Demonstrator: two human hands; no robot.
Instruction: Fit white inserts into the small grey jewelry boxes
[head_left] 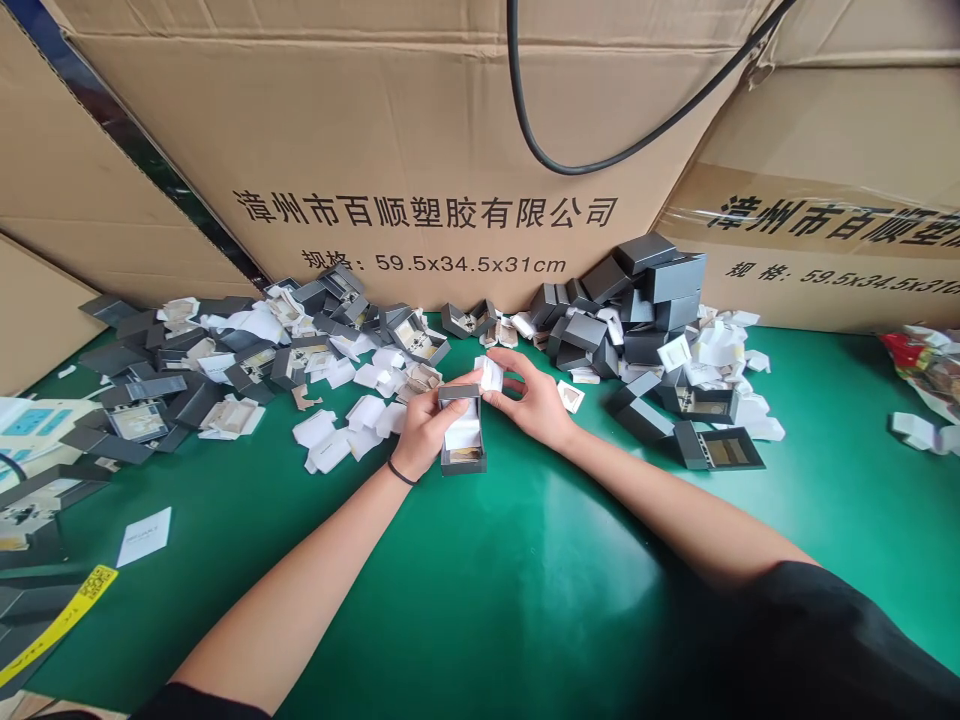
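My left hand is closed around a small dark grey box with its lid up. White lining shows inside the box, with a yellowish patch near its front. Just beyond the lid, my right hand pinches a small white paper insert between thumb and fingers. Both hands are close together above the green tabletop. Loose white inserts lie to the left of my left hand, and a small cream-coloured insert lies right of my right hand.
Heaps of dark boxes and torn paper spread along the left. More dark boxes are stacked back right, beside white scraps. Large cardboard cartons wall the back; a black cable hangs before them. A yellow strip lies front left.
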